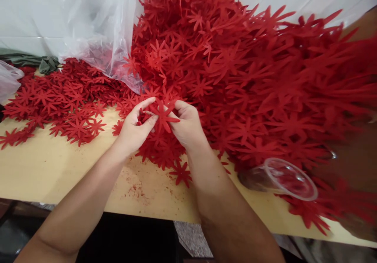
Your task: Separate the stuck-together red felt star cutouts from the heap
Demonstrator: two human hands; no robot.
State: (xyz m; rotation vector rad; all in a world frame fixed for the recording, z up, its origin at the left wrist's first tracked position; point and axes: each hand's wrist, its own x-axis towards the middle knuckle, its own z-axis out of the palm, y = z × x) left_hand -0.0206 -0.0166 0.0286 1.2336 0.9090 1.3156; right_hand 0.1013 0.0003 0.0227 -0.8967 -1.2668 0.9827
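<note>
Between my two hands is a red flower-shaped cutout (163, 115) with narrow petals, held up over the front of the big pile. My left hand (137, 123) pinches its left side between thumb and fingers, and some more red petals show inside that palm. From the other side, my right hand (186, 121) grips the same flower cutout, its fingertips partly hidden behind the petals. A tall heap of matching red cutouts (235, 70) rises right behind and to the right of my hands. One loose cutout (181, 173) lies on the table below my right wrist.
A lower spread of red cutouts (59, 94) covers the table's left back. Clear plastic bags (97, 27) hang against the white wall. A transparent plastic cup (277, 178) lies on its side at right. Red crumbs dot the pale wooden table (88, 168). Green cloth (48, 63) sits far left.
</note>
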